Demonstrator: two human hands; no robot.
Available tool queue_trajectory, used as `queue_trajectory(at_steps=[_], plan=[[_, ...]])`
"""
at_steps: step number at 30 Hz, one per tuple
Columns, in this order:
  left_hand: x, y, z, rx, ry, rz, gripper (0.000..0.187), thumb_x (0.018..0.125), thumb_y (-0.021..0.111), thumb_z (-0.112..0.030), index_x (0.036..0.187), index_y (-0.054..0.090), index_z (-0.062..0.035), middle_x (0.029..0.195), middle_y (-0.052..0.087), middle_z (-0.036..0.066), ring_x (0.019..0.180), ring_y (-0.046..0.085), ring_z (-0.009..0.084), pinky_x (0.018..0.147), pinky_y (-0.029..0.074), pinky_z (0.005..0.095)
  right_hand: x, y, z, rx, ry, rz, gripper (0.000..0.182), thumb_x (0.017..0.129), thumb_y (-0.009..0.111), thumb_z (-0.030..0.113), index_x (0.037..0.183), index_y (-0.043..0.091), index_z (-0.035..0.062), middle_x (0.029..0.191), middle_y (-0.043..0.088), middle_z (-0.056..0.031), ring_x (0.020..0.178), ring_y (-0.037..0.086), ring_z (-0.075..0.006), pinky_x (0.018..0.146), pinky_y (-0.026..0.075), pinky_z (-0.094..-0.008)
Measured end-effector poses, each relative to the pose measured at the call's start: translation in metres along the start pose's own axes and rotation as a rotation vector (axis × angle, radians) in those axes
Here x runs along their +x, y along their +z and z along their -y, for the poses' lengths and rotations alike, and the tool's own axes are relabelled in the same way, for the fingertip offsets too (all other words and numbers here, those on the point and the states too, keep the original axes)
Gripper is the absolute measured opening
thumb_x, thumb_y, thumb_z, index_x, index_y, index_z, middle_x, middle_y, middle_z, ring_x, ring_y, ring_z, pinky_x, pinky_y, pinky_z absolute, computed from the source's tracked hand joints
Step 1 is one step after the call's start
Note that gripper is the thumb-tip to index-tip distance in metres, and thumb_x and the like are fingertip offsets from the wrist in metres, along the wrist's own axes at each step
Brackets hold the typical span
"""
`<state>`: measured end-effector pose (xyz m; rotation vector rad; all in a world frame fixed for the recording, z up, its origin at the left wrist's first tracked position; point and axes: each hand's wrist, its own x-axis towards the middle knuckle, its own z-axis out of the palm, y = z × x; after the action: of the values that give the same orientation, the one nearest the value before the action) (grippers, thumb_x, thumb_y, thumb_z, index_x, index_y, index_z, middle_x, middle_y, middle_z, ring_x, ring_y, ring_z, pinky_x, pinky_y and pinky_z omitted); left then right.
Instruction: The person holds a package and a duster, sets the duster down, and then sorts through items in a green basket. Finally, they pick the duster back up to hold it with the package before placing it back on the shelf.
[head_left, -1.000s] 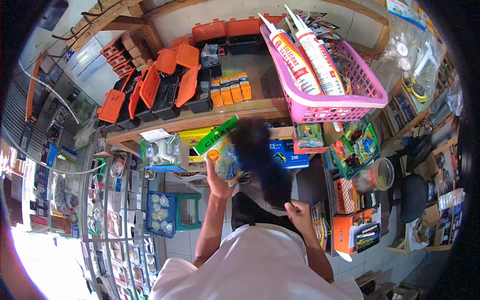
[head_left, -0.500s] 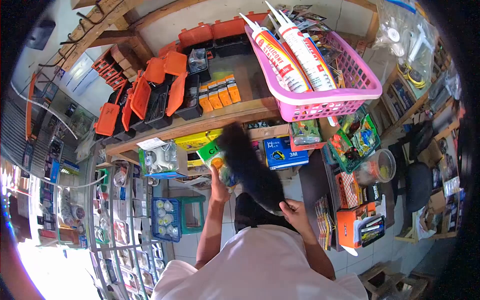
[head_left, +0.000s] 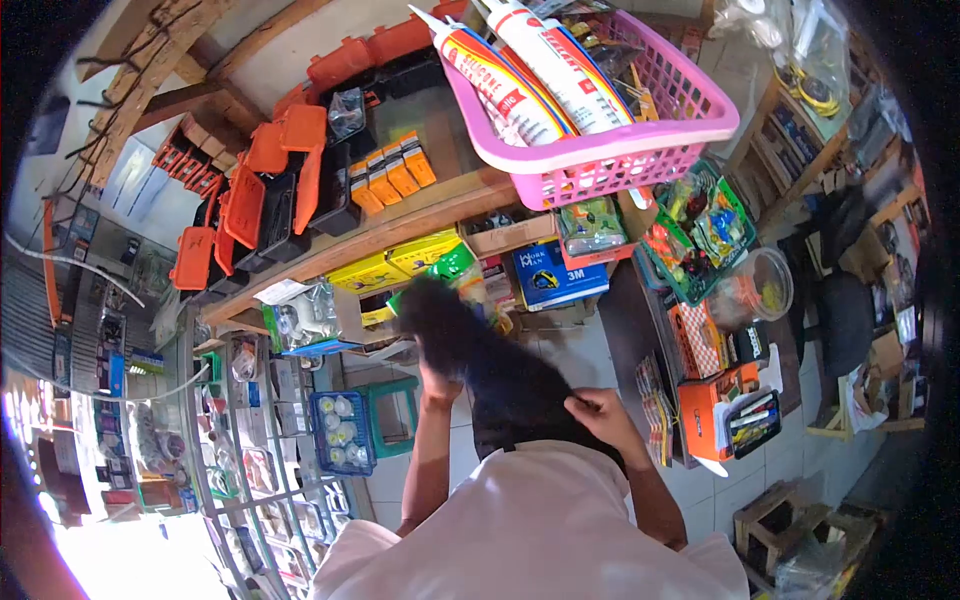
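Observation:
A black fuzzy cloth-like item (head_left: 505, 365) stretches slantwise in front of my body, its far end blurred. My right hand (head_left: 600, 408) is closed on its near right end. My left hand (head_left: 438, 382) is raised on the left, its fingers largely covered by the black item. Just beyond them a green-topped plastic package (head_left: 455, 264) shows above the black item, held by my left hand; its lower part is hidden.
A pink basket (head_left: 620, 160) with sealant tubes overhangs the wooden shelf (head_left: 400, 220). Orange-lidded boxes (head_left: 243, 210) stand at its left. Below are a blue 3M box (head_left: 560, 275), a green basket (head_left: 740, 230), a blue crate (head_left: 343, 432) and a green stool (head_left: 393, 415).
The black item's far end has moved left and down, now covering much of my left hand. The package has tilted rightward. The view has shifted, with the shelf and pink basket further left.

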<state>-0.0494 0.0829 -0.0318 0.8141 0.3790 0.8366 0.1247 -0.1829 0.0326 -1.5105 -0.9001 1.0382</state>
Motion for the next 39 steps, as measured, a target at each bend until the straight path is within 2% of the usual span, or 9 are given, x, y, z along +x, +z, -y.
queue_trajectory(at_steps=[3, 7, 8, 14, 16, 18, 26, 29, 39], plan=[[-0.005, 0.086, -0.042, -0.062, -0.032, -0.210, 0.060, 0.098, 0.035, -0.055, 0.136, 0.044, -0.0100, 0.126, 0.056, 0.008, 0.109, 0.058, 0.0255, 0.090, 0.050, 0.0429, 0.000, 0.002, -0.003, 0.097, 0.104, -0.216, 0.036, 0.094, 0.061, 0.021, 0.067, 0.048, -0.0004, 0.060, 0.036, 0.0052, 0.058, 0.033, -0.0045, 0.050, 0.029, -0.0254], [0.000, 0.083, -0.047, 0.062, 0.045, -0.312, 0.063, 0.098, 0.031, -0.057, 0.138, 0.041, -0.0101, 0.129, 0.054, 0.007, 0.117, 0.055, 0.0247, 0.097, 0.045, 0.0405, 0.007, -0.019, -0.008, 0.036, 0.050, -0.076, 0.031, 0.092, 0.063, 0.023, 0.077, 0.059, -0.0035, 0.061, 0.048, 0.0013, 0.061, 0.040, -0.0058, 0.052, 0.035, -0.0267], [0.002, 0.086, -0.050, -0.036, 0.005, -0.175, 0.060, 0.098, 0.032, -0.055, 0.138, 0.041, -0.0102, 0.129, 0.054, 0.006, 0.116, 0.055, 0.0250, 0.097, 0.046, 0.0402, 0.008, -0.021, -0.002, 0.001, 0.021, -0.075, 0.030, 0.092, 0.064, 0.023, 0.078, 0.060, -0.0038, 0.062, 0.050, 0.0002, 0.061, 0.041, -0.0059, 0.053, 0.036, -0.0265], [0.010, 0.099, -0.050, -0.059, 0.043, -0.331, 0.054, 0.098, 0.038, -0.051, 0.133, 0.048, -0.0099, 0.125, 0.057, 0.006, 0.110, 0.057, 0.0253, 0.093, 0.047, 0.0402, 0.011, -0.024, -0.004, 0.062, 0.005, -0.025, 0.026, 0.090, 0.066, 0.022, 0.085, 0.063, -0.0036, 0.067, 0.057, -0.0005, 0.065, 0.046, -0.0053, 0.056, 0.040, -0.0248], [0.009, 0.087, -0.046, 0.069, 0.127, -0.003, 0.058, 0.099, 0.036, -0.050, 0.141, 0.039, -0.0101, 0.134, 0.051, 0.007, 0.123, 0.048, 0.0244, 0.104, 0.038, 0.0401, 0.011, -0.025, -0.009, 0.039, 0.007, 0.071, 0.025, 0.091, 0.066, 0.021, 0.087, 0.064, -0.0034, 0.069, 0.058, 0.0001, 0.067, 0.047, -0.0050, 0.057, 0.041, -0.0245], [0.012, 0.087, -0.046, -0.020, 0.059, -0.243, 0.058, 0.100, 0.034, -0.050, 0.138, 0.042, -0.0082, 0.132, 0.053, 0.006, 0.121, 0.051, 0.0236, 0.102, 0.040, 0.0405, 0.011, -0.023, -0.012, 0.055, 0.067, -0.058, 0.025, 0.091, 0.066, 0.021, 0.090, 0.065, -0.0037, 0.072, 0.060, 0.0001, 0.070, 0.049, -0.0055, 0.061, 0.044, -0.0253], [0.007, 0.097, -0.048, -0.169, 0.066, -0.088, 0.057, 0.099, 0.033, -0.052, 0.136, 0.043, -0.0097, 0.128, 0.056, 0.006, 0.114, 0.056, 0.0238, 0.098, 0.045, 0.0389, 0.012, -0.025, -0.010, -0.031, -0.072, 0.076, 0.025, 0.092, 0.065, 0.022, 0.091, 0.066, -0.0036, 0.070, 0.062, -0.0010, 0.066, 0.053, -0.0068, 0.058, 0.043, -0.0267], [0.009, 0.110, -0.057, 0.000, 0.098, -0.293, 0.055, 0.098, 0.038, -0.050, 0.132, 0.048, -0.0080, 0.127, 0.056, 0.008, 0.118, 0.052, 0.0264, 0.102, 0.040, 0.0448, 0.011, -0.018, -0.012, 0.174, 0.049, -0.095, 0.026, 0.092, 0.065, 0.022, 0.089, 0.065, -0.0043, 0.065, 0.059, -0.0019, 0.064, 0.050, -0.0068, 0.057, 0.042, -0.0269], [0.036, 0.082, -0.041, -0.388, 0.015, -0.103, 0.066, 0.095, 0.033, -0.060, 0.134, 0.045, -0.0085, 0.124, 0.057, 0.012, 0.114, 0.054, 0.0288, 0.102, 0.039, 0.0496, 0.003, -0.024, -0.016, -0.061, 0.084, -0.016, 0.026, 0.091, 0.065, 0.022, 0.087, 0.066, -0.0036, 0.063, 0.055, -0.0052, 0.062, 0.045, -0.0082, 0.056, 0.041, -0.0280]])
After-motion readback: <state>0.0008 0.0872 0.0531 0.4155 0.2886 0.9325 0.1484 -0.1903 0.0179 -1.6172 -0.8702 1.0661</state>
